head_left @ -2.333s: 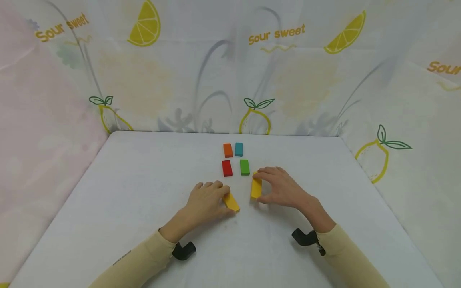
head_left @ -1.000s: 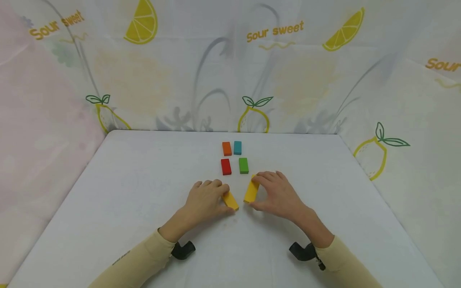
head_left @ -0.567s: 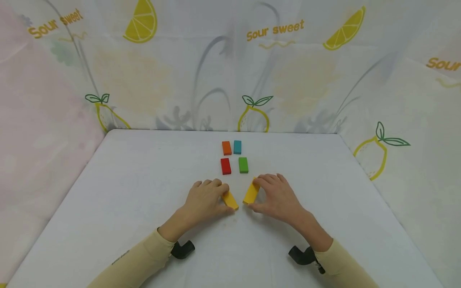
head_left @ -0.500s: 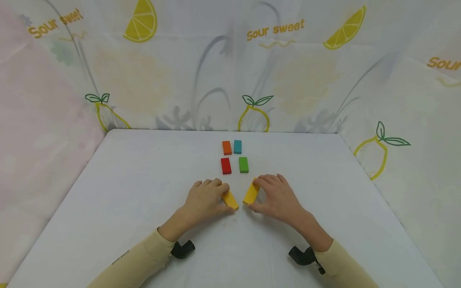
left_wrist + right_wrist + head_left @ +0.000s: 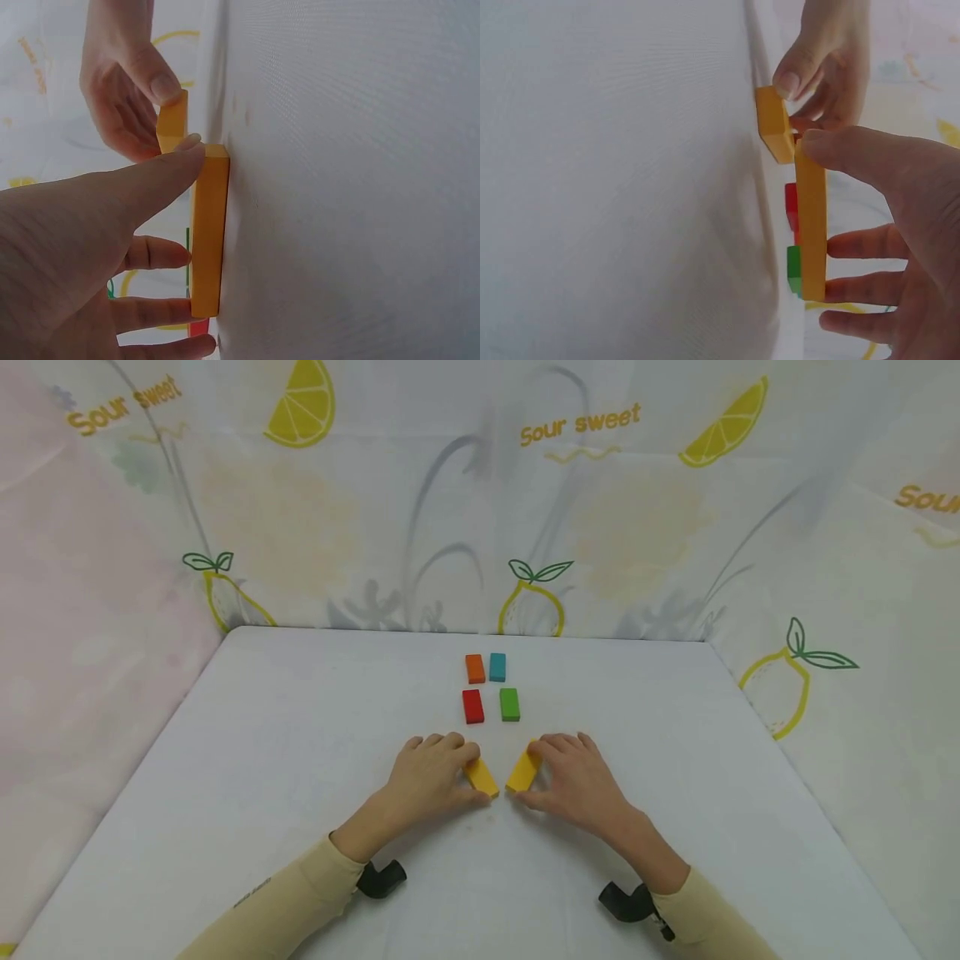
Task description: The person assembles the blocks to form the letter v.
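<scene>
My left hand pinches a yellow rectangular block on the white table, thumb at the near end and fingers at the far end. Opposite it, my right hand grips a second yellow block the same way. The two blocks slant toward each other, their near ends separated by a narrow gap. In the left wrist view the thumb presses on the end of the left block, its long edge close along the table. The right wrist view has the right block between thumb and fingertips.
Beyond the hands lie a red block and a green block, with an orange block and a blue block farther back. A lemon-print cloth stands behind the white table.
My right hand has moved left and nearer to me with its yellow block, which has turned from nearly straight to slanted. The left hand and its block stay about where they were.
</scene>
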Motion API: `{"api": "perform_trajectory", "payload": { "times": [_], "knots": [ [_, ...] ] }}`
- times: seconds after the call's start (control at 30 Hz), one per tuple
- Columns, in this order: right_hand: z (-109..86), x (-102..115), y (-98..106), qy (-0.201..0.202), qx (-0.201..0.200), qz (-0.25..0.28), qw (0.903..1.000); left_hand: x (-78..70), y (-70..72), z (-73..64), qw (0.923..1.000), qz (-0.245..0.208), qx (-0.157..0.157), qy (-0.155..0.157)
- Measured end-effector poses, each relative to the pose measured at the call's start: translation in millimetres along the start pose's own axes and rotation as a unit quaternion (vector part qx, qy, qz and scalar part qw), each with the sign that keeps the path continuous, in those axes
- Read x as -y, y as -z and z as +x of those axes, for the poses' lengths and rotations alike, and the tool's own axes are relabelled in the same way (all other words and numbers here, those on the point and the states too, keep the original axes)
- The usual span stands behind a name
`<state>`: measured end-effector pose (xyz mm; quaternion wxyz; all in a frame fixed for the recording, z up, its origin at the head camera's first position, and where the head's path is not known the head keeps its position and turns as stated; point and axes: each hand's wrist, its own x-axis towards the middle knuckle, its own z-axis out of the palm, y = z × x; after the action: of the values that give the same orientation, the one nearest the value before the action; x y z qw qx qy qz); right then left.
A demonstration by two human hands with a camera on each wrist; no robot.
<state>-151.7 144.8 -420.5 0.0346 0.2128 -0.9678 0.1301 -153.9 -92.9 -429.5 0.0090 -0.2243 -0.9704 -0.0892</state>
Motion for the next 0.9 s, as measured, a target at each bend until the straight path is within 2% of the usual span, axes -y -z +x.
{"api": "perform_trajectory", "payload": {
  "times": [0.27,0.9],
  "knots": [
    [-1.0,0.9,-5.7,-0.002,0.012,-0.007,0.9999,0.6,-3.0,0.2,0.9999,-0.005,0.012,0.006],
    [1.1,5.0,-11.3,0.003,0.006,-0.023,0.9997,1.6,-3.1,0.0,0.9999,0.003,-0.013,-0.005]
  ]
}}
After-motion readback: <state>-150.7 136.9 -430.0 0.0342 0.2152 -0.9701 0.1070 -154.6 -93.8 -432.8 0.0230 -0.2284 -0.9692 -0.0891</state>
